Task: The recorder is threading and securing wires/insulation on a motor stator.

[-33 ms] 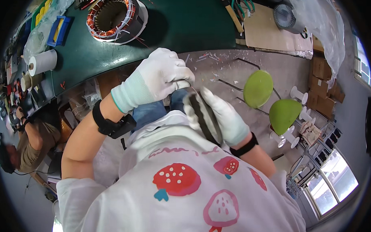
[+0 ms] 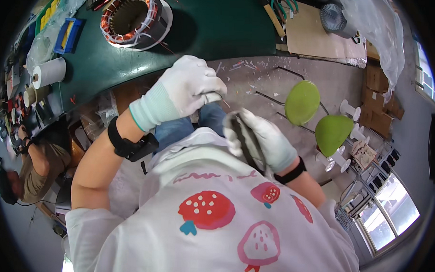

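Note:
My left hand, in a white knit glove, is closed with its fingers curled in front of my body. A thin strand pokes out below its fingers; what else the fist covers is hidden. My right hand, gloved too, grips a dark, long, flat-looking object with a grey edge, held tilted between thumb and fingers close to my shirt. Motion smears it, and I cannot tell its kind. Beyond my left hand, a motor stator with laced copper windings rests on the green table.
The green table spans the far side. On it are a blue tray, a white spool and cardboard. Green stools and white reels stand at right. Another person works at far left.
My right hand has shifted slightly right and down with the dark object, turning a little and leaving a wider gap to my left hand. The left hand has barely moved.

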`<state>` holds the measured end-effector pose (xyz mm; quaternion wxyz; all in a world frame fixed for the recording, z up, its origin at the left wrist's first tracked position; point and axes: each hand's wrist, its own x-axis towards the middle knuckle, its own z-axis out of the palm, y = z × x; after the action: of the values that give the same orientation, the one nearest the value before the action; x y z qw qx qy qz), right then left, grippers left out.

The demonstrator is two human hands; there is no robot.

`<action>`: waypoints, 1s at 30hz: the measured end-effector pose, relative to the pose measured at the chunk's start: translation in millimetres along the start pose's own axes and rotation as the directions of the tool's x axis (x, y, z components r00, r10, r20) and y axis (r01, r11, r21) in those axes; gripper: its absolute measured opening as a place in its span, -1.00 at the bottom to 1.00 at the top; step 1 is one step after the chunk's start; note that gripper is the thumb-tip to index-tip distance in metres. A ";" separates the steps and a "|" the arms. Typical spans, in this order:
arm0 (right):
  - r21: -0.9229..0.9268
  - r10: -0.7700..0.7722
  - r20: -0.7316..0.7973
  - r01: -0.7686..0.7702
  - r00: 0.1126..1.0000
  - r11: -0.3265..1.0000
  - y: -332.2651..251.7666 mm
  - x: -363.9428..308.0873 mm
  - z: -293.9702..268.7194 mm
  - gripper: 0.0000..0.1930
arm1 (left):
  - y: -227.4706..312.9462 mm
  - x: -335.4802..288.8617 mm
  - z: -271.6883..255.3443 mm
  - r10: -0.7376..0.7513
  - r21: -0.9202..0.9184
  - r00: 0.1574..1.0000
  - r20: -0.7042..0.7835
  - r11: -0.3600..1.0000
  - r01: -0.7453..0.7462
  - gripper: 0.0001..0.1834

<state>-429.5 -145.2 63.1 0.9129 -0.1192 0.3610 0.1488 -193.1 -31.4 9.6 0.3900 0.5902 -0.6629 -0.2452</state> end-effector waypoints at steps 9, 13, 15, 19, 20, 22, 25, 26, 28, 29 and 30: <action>-0.339 -0.138 -0.090 0.100 0.986 0.935 -9.3 2.3 13.7 -0.60 | 1.4 1.5 1.7 0.000 0.010 1.000 -0.024 1.000 0.000 -0.88; -0.943 -0.497 -0.128 0.049 0.859 0.328 -5.2 12.3 17.2 -0.71 | -0.9 -0.5 8.1 0.006 -0.005 1.000 -0.022 1.000 -0.006 -0.90; -0.992 -0.648 0.124 0.092 0.752 -0.082 -6.0 25.6 24.5 -0.75 | 2.3 1.0 9.9 -0.014 -0.033 0.999 -0.045 0.999 0.012 -0.92; -0.987 -0.562 0.108 0.019 0.820 -0.161 -13.0 1.1 12.4 -0.73 | 1.4 -0.1 4.7 0.007 0.015 1.000 0.000 1.000 -0.007 -0.92; -0.986 -0.561 0.108 0.019 0.821 -0.164 -11.8 0.9 13.3 -0.73 | 3.1 0.9 2.4 0.000 0.021 0.999 0.034 1.000 -0.001 -0.91; -0.972 -0.655 0.130 -0.035 0.744 -0.233 -3.1 6.7 20.7 -0.72 | 4.1 1.5 2.9 -0.003 0.027 0.997 0.071 1.000 0.002 -0.91; -0.966 -0.621 0.106 -0.068 0.777 -0.249 -8.8 18.8 34.0 -0.72 | 0.5 1.6 5.3 0.036 -0.017 0.998 -0.041 0.999 -0.037 -0.91; -0.959 -0.605 0.121 -0.065 0.787 -0.277 -11.1 19.0 34.2 -0.73 | -0.8 1.0 3.3 0.035 -0.012 0.999 -0.041 0.999 -0.035 -0.91; -0.968 -0.590 0.067 -0.092 0.804 -0.235 -16.2 -2.4 26.6 -0.75 | -1.4 -0.5 1.0 0.006 -0.009 1.000 0.006 1.000 -0.006 -0.90; -0.967 -0.605 0.076 -0.088 0.793 -0.238 -13.7 -6.0 23.1 -0.76 | -0.6 -1.1 2.1 0.004 -0.008 1.000 0.003 1.000 -0.004 -0.90; -0.967 -0.619 0.086 -0.084 0.781 -0.240 -11.5 -7.3 20.0 -0.76 | 0.1 -2.0 3.7 -0.001 -0.002 1.000 -0.008 1.000 0.001 -0.90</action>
<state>-418.1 -150.7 83.6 0.3814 -0.8738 0.2794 0.1142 -196.1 -30.0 7.1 0.3933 0.5910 -0.6608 -0.2437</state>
